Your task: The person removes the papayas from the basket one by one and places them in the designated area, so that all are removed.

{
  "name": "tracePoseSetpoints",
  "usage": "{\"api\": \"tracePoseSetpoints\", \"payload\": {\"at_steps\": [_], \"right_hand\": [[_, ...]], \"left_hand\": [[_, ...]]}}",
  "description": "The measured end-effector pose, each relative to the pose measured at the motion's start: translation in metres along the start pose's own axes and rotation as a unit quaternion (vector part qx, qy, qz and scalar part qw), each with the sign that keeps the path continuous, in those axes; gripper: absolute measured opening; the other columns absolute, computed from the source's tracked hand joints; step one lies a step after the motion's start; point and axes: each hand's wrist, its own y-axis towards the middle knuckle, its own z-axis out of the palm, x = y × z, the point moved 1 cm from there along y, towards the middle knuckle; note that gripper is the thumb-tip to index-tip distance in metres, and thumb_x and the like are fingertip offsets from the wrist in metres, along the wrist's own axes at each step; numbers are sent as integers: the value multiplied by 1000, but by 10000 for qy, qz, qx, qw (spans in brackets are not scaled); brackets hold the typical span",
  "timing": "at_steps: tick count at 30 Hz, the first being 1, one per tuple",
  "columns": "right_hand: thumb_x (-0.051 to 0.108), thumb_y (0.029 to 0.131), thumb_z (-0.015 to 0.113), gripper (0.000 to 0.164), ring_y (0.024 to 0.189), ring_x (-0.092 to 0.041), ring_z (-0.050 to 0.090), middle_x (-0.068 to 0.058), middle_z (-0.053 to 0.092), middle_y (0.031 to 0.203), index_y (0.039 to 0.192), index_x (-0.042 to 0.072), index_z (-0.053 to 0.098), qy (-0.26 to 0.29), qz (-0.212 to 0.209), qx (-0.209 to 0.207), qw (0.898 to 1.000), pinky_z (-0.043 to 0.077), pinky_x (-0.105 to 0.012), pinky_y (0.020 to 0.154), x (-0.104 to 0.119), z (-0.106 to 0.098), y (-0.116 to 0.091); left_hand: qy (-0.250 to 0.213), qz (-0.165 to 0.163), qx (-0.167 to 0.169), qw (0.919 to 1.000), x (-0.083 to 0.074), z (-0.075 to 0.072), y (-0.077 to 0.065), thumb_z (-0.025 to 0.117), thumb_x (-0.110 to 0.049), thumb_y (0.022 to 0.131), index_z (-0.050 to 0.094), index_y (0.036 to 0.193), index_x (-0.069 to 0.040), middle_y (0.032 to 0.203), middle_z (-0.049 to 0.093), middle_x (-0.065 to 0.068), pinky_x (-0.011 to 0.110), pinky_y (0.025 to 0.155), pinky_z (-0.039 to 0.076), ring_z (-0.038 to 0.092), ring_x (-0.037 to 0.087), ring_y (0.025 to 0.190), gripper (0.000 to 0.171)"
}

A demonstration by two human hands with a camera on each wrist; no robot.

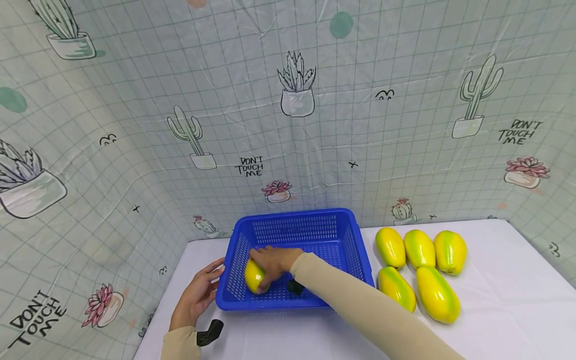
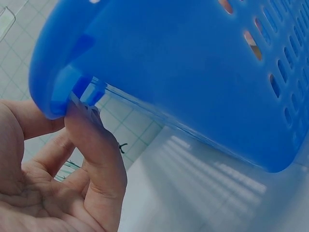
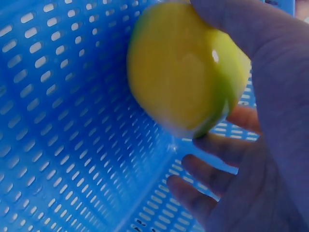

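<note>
A blue plastic basket with slotted walls stands on the white tabletop. Inside its left end, close to the wall, lies a yellow papaya with a green streak. My right hand reaches in from the right and holds this papaya, thumb on one side and fingers on the other. In the right wrist view the lower fingers spread away from the fruit. At the basket's left side, my left hand grips the rim with bent fingers, one fingertip tucked against the rim's underside.
Right of the basket, several more yellow-green papayas lie in two rows on the tabletop. A hanging cloth printed with cacti encloses the back and sides.
</note>
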Motion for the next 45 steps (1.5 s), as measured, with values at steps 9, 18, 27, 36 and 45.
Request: {"api": "tracePoseSetpoints", "payload": {"at_steps": [9, 18, 27, 36, 45], "right_hand": [[45, 85, 88, 82, 119, -19, 54, 0, 52, 141, 152, 23, 47, -370, -85, -3, 9993, 51, -34, 106, -3, 5, 0], [43, 84, 90, 84, 124, -21, 51, -1, 51, 148, 154, 21, 49, -448, -206, -102, 9987, 49, -35, 107, -18, 1, -15], [44, 83, 91, 85, 130, -25, 50, -3, 52, 146, 154, 20, 49, -931, -224, -252, 9951, 45, -42, 115, -33, -17, -38], [45, 83, 90, 87, 135, -30, 48, -7, 49, 151, 155, 17, 48, -1165, -423, -588, 9906, 44, -48, 115, -44, -37, -65], [41, 80, 93, 92, 138, -34, 47, -12, 48, 154, 155, 14, 48, -984, -561, -1089, 9876, 43, -53, 116, -59, -48, -97]], "left_hand": [[2, 24, 16, 10000, 0, 3, -1, 46, -12, 112, 31, 164, 0, 105, 72, -3, 23, 78, 62, 69, 10, 91, 55], [28, 45, 32, 10000, 2, 7, 0, 47, -12, 112, 31, 164, 0, 105, 72, -2, 23, 76, 61, 69, 11, 93, 55], [81, 56, 88, 9999, 2, 5, 1, 47, -13, 112, 30, 165, -1, 103, 71, -3, 23, 74, 61, 68, 10, 91, 56], [166, 84, 124, 9997, 0, 3, 1, 46, -13, 113, 27, 166, 0, 105, 71, -4, 24, 77, 61, 68, 10, 94, 58], [185, 51, 77, 9998, 0, 1, -1, 45, -13, 113, 27, 165, -1, 106, 70, -4, 24, 78, 61, 67, 11, 95, 57]]}}
